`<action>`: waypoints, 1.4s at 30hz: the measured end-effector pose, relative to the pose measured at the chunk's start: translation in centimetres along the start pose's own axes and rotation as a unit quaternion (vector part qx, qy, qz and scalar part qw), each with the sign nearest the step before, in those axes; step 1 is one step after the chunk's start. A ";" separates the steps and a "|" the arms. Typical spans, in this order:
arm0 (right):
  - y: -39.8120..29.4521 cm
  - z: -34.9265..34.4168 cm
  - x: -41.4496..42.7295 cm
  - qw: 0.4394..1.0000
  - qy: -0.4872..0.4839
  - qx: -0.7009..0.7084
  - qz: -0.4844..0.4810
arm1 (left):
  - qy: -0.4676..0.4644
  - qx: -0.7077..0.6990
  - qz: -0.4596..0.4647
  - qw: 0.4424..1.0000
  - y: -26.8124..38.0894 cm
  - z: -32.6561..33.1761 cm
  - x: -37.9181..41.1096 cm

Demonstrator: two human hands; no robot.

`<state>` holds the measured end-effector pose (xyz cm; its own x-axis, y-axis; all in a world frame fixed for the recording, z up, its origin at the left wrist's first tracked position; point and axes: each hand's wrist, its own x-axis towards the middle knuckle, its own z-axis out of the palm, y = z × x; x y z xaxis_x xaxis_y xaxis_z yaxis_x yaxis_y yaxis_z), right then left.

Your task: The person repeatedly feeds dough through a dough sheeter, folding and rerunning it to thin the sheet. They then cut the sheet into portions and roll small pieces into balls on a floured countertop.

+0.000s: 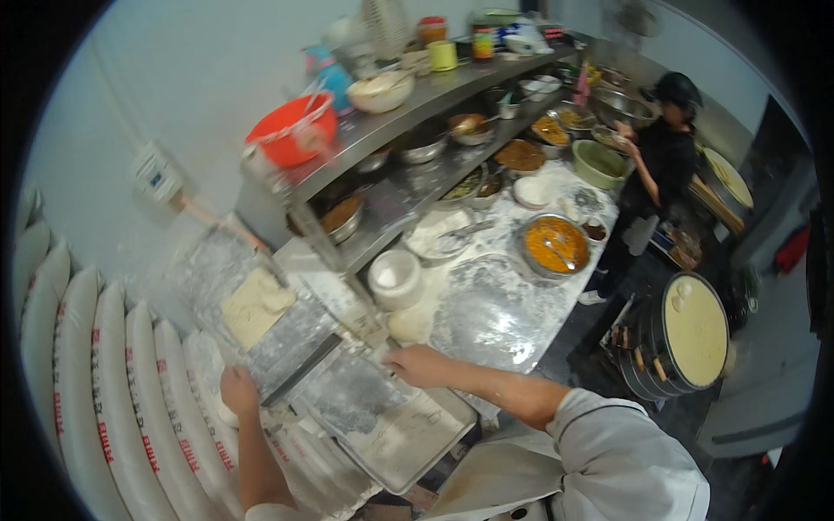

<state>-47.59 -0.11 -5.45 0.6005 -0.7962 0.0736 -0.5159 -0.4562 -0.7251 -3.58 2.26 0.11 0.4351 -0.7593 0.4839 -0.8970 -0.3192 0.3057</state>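
Note:
A flour-dusted dough sheeter [313,345] stands before me, with a slab of pale dough [257,309] lying on its upper, far plate. My left hand [240,391] is curled at the left side of the machine, beside its dark roller slot. What its fingers hold, if anything, is hidden. At the opposite side my right hand [417,366] rests with bent fingers by the machine's edge; its grip is also hidden. Nearest my body, a floury metal tray [423,436] sits under the sheeter's lower plate. A round lump of dough [409,325] lies just beyond my right hand.
Plump white sacks [117,391] line the left. A floury worktable [482,312] carries a bowl of orange filling [557,244] and a white tub [395,279]. Above stands a steel shelf [391,130] with a red basin [293,130]. A co-worker [661,150] and stacked steamers [694,332] are right.

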 end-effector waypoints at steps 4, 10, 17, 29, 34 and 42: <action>5.5 -7.2 -19.6 0.993 0.041 -0.001 0.109 | -0.022 -0.076 0.025 0.997 2.6 2.5 -10.6; 10.4 -15.3 -40.4 0.966 0.138 0.070 0.207 | -0.360 -0.026 0.066 0.930 2.2 5.8 -45.6; 16.0 -21.7 -60.6 0.929 0.162 0.128 0.308 | -0.575 -0.053 -0.096 0.810 22.0 3.6 -59.3; 24.6 -28.6 -66.5 0.977 0.152 0.015 0.152 | -0.488 -0.283 -0.129 0.815 43.3 -1.0 -55.8; 21.3 -26.9 -61.2 0.942 0.149 0.178 0.241 | -0.488 -0.282 -0.058 0.824 41.3 -1.0 -54.7; 20.3 -24.4 -56.2 0.955 0.099 0.155 0.234 | -0.606 -0.096 -0.060 0.787 23.5 0.0 -66.4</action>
<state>-106.70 25.65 -7.58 0.2056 -0.9573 -0.2035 -0.4754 0.0840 -0.8758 -53.54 45.16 -24.78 0.0179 -0.7507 -0.6604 -0.7756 -0.4273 0.4647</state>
